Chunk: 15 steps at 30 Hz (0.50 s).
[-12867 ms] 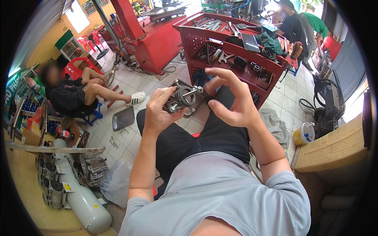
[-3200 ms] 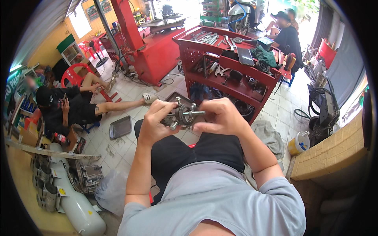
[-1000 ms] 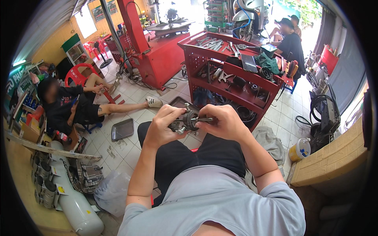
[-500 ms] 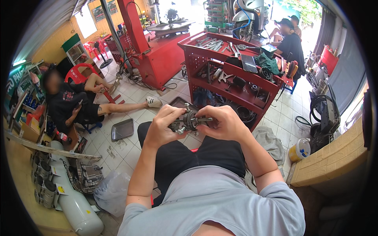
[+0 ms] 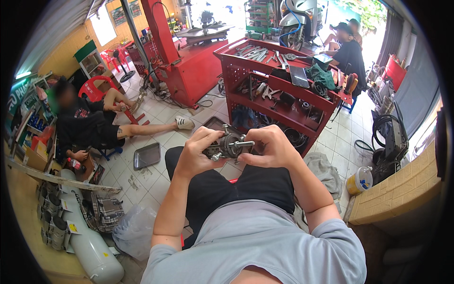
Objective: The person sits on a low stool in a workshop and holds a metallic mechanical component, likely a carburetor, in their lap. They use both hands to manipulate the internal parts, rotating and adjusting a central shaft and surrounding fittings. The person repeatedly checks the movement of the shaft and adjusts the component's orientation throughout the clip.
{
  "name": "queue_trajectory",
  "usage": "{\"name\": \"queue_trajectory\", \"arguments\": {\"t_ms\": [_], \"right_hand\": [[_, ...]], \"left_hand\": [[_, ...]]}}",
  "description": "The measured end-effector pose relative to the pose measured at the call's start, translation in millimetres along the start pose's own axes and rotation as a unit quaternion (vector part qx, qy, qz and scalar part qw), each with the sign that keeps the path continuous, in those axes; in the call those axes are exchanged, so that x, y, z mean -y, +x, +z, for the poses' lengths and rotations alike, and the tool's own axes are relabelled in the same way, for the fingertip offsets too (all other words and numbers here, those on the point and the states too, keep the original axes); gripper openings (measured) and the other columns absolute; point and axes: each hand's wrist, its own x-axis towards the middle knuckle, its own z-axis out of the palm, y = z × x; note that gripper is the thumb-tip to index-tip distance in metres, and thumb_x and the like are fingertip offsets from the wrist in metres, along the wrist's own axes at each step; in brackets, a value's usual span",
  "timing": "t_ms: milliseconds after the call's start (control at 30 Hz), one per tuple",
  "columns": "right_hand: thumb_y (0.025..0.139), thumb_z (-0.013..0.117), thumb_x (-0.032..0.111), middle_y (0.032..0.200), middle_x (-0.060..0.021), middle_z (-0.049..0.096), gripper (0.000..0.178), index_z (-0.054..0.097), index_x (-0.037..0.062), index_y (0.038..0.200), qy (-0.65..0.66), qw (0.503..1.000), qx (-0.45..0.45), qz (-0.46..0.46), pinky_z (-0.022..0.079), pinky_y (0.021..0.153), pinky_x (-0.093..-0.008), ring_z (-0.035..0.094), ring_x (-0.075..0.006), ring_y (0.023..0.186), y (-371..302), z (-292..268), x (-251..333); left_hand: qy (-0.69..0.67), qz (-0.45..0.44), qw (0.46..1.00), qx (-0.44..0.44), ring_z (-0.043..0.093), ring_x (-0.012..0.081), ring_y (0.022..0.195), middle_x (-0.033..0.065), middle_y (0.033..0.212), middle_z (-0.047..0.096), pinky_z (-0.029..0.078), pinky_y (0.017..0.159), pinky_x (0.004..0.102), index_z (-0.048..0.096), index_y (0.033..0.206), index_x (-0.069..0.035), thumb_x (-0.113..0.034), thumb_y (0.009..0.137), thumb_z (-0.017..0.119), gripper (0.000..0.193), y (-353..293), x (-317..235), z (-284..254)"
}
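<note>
Above my lap, a round dark metal part (image 5: 231,143) with several bolts standing out of it is held between both hands. My left hand (image 5: 195,150) is closed around its left side, thumb at the lower edge and fingers over the top. On the other side, my right hand (image 5: 273,147) grips it with bent fingers and thumb. A thick pale bolt (image 5: 244,144) sticks out of the part beside the right fingers. What the part belongs to cannot be made out.
Ahead to the right stands a red tool cart (image 5: 238,75) bearing wrenches and loose parts. A metal tray (image 5: 147,156) lies on the tiled floor. A seated person (image 5: 90,118) stretches a leg out at left. A white bucket (image 5: 359,181) stands at right, a gas cylinder (image 5: 94,253) lower left.
The round part has turned in my hands, so its pale bolt shows longer and more toward me. The person at left has lowered the hand with the phone.
</note>
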Motion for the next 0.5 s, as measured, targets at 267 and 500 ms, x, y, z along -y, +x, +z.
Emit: {"name": "queue_trajectory", "arguments": {"t_ms": [267,500], "right_hand": [[0.073,0.075,0.025,0.064,-0.0048,0.039,0.036,0.047,0.0029,0.076,0.155,0.98,-0.061,-0.108,0.032,0.056,-0.0303,0.036,-0.0185,0.058,3,-1,-8],[0.091,0.049,0.046,0.055,0.0062,0.03,0.041,0.036,0.0149,0.067,0.653,0.745,-0.049,-0.129,0.041,0.087,-0.0397,0.026,-0.0092,0.048,1,0,-26]], "left_hand": [[-0.073,-0.054,0.995,-0.037,0.064,0.0194,0.09,0.0099,0.099,0.066,0.053,0.079,0.0301,0.067,0.114,0.006,-0.004,0.056,0.09,0.063,-3,2,-4],[-0.184,-0.061,0.977,-0.088,0.059,0.0118,0.091,0.0065,0.107,0.062,0.05,0.079,0.0247,0.064,0.124,0.008,0.002,0.055,0.086,0.072,-8,9,-7]]}}
